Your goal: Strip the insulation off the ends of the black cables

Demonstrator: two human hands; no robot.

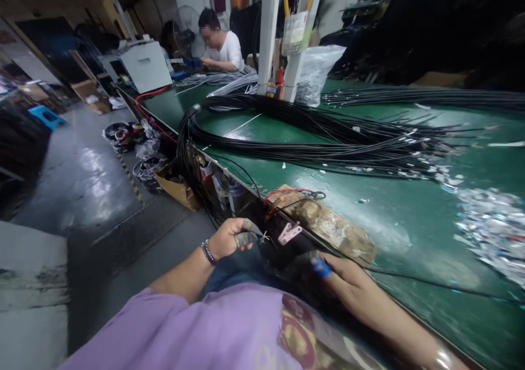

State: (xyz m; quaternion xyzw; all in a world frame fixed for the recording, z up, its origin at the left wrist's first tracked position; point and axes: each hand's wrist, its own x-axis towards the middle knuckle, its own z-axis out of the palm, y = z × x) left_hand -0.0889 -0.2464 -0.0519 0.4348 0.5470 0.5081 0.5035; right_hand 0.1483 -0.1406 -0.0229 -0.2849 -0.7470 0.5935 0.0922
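My left hand [237, 235], with tape wrapped on its fingers, pinches the end of a black cable; short thin wires [266, 237] fan out beyond the fingertips. My right hand [342, 274] is lower, by the bench edge, and somewhat blurred. Blue tape covers one of its fingers, and the fingers curl together in dark shadow; what they hold is hidden. Between the hands, a pale pink clip [289, 233] sticks out at the bench edge. Just behind it a worn wooden block [328, 222] lies on the green bench, with red and black leads at its left end.
Long bundles of black cable [295, 150] lie across the green bench [389, 206]. A heap of small shiny scraps [492, 222] is at the right. A cardboard box [176, 187] stands below the bench edge. Across the bench, a person [225, 50] sits working near grey cables [229, 80].
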